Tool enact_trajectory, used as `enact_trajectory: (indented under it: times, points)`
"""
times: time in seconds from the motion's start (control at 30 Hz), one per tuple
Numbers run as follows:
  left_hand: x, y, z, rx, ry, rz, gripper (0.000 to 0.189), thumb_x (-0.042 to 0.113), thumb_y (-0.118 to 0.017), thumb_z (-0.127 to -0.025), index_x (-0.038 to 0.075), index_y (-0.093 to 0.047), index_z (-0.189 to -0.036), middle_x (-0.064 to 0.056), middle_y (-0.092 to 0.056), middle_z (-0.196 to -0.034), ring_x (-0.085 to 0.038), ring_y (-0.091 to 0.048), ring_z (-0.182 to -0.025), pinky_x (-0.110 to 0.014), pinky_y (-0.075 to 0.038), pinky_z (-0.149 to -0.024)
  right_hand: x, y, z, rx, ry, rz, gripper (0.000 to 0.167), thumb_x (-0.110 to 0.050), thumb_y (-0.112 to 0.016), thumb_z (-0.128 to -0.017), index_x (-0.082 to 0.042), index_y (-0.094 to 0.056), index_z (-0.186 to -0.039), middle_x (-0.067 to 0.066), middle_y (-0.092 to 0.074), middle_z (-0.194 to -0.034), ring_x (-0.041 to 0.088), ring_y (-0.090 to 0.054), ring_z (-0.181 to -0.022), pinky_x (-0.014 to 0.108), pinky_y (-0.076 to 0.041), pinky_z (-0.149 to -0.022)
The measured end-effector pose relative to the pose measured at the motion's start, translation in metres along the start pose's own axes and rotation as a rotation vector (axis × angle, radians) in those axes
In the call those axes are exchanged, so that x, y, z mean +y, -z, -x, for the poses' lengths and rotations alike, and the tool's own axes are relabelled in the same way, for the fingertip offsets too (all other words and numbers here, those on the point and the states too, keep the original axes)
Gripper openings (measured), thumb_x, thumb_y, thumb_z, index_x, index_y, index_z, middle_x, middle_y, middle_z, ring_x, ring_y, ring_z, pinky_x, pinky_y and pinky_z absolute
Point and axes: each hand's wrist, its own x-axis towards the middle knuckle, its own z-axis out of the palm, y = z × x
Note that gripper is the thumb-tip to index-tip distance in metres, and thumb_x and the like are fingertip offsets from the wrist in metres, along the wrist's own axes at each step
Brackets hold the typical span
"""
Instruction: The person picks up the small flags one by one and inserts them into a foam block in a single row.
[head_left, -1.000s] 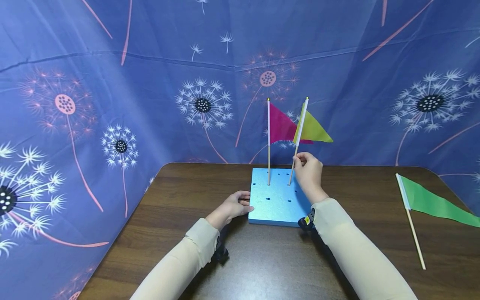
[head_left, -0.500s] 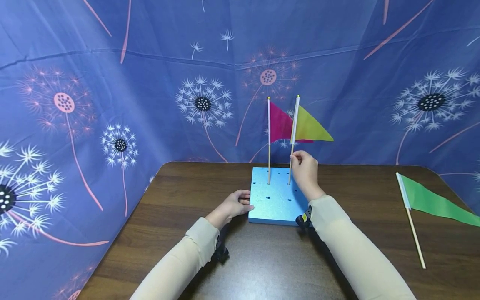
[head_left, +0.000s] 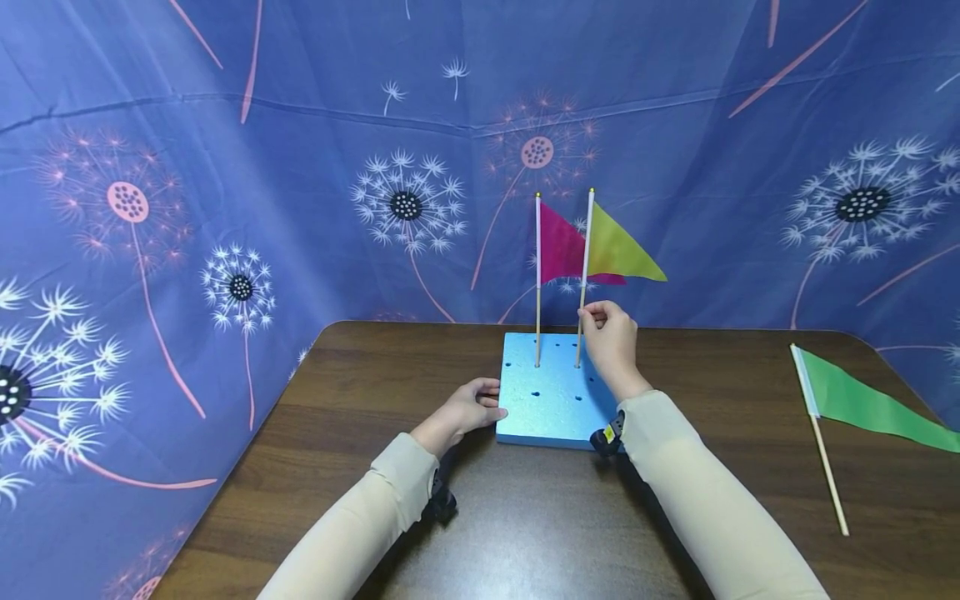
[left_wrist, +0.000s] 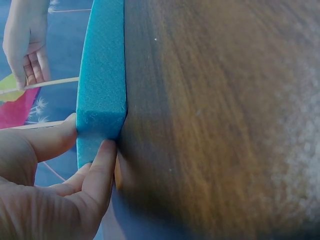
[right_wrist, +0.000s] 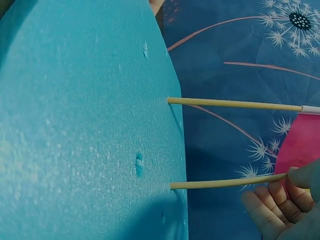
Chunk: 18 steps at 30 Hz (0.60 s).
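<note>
The right hand [head_left: 611, 340] pinches the stick [right_wrist: 225, 183] of the yellow flag [head_left: 618, 250] between thumb and fingertips, with no gap visible around it. The foot of this stick stands in the far part of the blue block [head_left: 551, 421], beside the magenta flag [head_left: 557, 246], which is upright in the same block. The left hand [head_left: 468, 410] holds the left edge of the block: the thumb touches the upper edge and a finger lies against the side, so they are only about as far apart as the block is thick.

The first danger, it seems, is the lean. In the head view the yellow flag tilts a little to the right, and in the right wrist view its stick looks slightly bowed. If its foot sits shallow or loose, which cannot be told from here, the flag could tip over once the pinch is relaxed. A sideways push, instead of a downward one, may bend the thin stick more or widen its hole.

The block could also slide or turn on the table [head_left: 390, 358] if the left hand holds it too weakly. The magenta flag is near enough that a knock from the knuckles may disturb it. The green flag [head_left: 862, 400] lies well apart on the right and is probably safe
</note>
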Motion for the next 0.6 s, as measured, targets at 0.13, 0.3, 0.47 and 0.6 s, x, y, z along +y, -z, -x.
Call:
enact_trajectory:
  times: [0.13, 0.3, 0.47, 0.6]
  points:
    - [-0.0001, 0.0002, 0.0005, -0.003, -0.002, -0.006, 0.055, -0.002, -0.068, -0.087, 0.0, -0.046, -0.138, -0.017, -0.052, -0.128, -0.023, -0.053, -0.107, -0.033, -0.054, -0.09, -0.0009, 0.0019, 0.0003, -0.005, -0.003, -0.008, 0.022, -0.019, -0.061, -0.097, 0.002, -0.066, -0.103, 0.018, -0.068, -0.092, 0.026, -0.063, -0.081, 0.02, -0.045, -0.064]
    - [0.0003, 0.0001, 0.0019, -0.006, -0.003, 0.0, 0.056, -0.003, -0.067, -0.088, -0.001, -0.045, -0.139, -0.018, -0.051, -0.13, -0.023, -0.053, -0.107, -0.031, -0.054, -0.089, -0.0015, 0.004, 0.0006, -0.015, -0.008, -0.019, 0.023, -0.018, -0.062, -0.096, 0.002, -0.066, -0.104, 0.018, -0.069, -0.094, 0.026, -0.064, -0.082, 0.018, -0.044, -0.063]
    - [0.0009, 0.0005, 0.0023, -0.003, -0.001, 0.002, 0.056, -0.004, -0.067, -0.087, -0.001, -0.045, -0.139, -0.018, -0.05, -0.131, -0.024, -0.053, -0.108, -0.03, -0.054, -0.088, 0.0006, 0.0053, 0.0017, -0.027, -0.016, -0.019, 0.024, -0.02, -0.062, -0.096, 0.002, -0.066, -0.105, 0.018, -0.068, -0.094, 0.025, -0.062, -0.083, 0.02, -0.045, -0.065]
    - [0.0016, 0.0001, 0.0027, -0.007, -0.003, -0.004, 0.056, -0.003, -0.067, -0.087, -0.001, -0.045, -0.139, -0.018, -0.05, -0.132, -0.024, -0.054, -0.11, -0.03, -0.054, -0.088, 0.0051, 0.0087, 0.0043, -0.014, -0.031, -0.012, 0.024, -0.021, -0.061, -0.096, 0.001, -0.067, -0.104, 0.017, -0.069, -0.094, 0.025, -0.061, -0.083, 0.02, -0.044, -0.064]
